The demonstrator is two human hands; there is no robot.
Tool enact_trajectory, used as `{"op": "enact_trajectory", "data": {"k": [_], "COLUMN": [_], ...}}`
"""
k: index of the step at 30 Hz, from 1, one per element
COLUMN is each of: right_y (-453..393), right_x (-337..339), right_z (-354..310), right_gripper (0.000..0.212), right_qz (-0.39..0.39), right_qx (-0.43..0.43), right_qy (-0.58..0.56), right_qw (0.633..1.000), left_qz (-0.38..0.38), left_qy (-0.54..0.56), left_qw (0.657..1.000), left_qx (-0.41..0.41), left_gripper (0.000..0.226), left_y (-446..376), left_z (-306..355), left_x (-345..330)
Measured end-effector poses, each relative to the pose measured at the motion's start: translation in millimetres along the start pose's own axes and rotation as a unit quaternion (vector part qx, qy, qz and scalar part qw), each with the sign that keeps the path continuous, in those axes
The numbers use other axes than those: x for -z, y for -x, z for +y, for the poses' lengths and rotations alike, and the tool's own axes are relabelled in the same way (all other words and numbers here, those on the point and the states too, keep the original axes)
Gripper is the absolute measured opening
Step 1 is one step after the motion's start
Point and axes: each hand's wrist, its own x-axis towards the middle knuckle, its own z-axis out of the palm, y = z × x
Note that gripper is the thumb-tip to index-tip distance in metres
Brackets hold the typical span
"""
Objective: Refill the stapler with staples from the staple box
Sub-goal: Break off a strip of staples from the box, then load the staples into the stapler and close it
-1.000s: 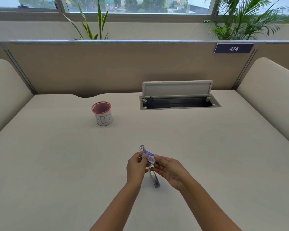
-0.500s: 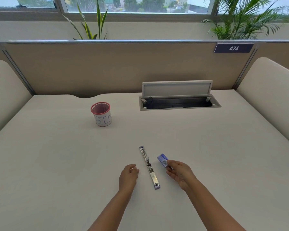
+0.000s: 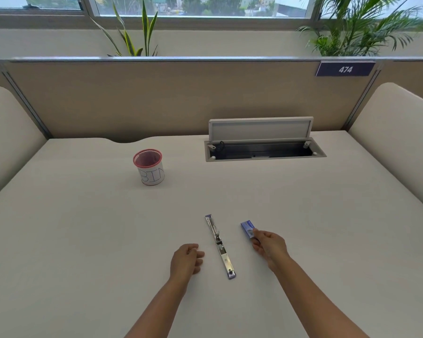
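The stapler point(image 3: 219, 245) lies swung fully open and flat on the white desk point(image 3: 83, 240), a long silver strip with blue ends, between my two hands. My right hand point(image 3: 269, 247) is to its right and grips the near end of the small blue staple box point(image 3: 247, 228), which sits low at the desk surface. My left hand point(image 3: 187, 261) rests just left of the stapler with its fingers curled in; whether anything is pinched in them cannot be seen.
A red-rimmed mesh cup point(image 3: 150, 167) labelled BIN stands at the back left. An open cable hatch point(image 3: 261, 145) with its lid raised sits at the back right. A beige partition point(image 3: 156, 98) closes the far edge.
My hands have parted from above the stapler. The right hand carried the staple box out to the right and down to the desk; the left hand drew back to the left.
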Motion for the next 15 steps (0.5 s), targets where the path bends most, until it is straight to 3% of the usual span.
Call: {"op": "enact_trajectory", "data": {"k": [8,15], "right_y": [1.9,7.4], "right_x": [4.7,3.2], "right_z": [8.0,3.0], "right_gripper": [0.023,0.029], "right_qz": [0.0,0.061], "right_qx": [0.017,0.089], "right_qy": [0.062,0.199], "right_qw": [0.998,0.974], "left_qz": [-0.002,-0.006], "left_qy": [0.047,0.038], "left_qw": [0.999,0.999], "left_qx": [0.017,-0.01], "left_gripper": [0.025,0.025], "left_y": [-1.0,1.1], "left_z": [-4.7,-6.9], "left_x": [8.6,7.5]}}
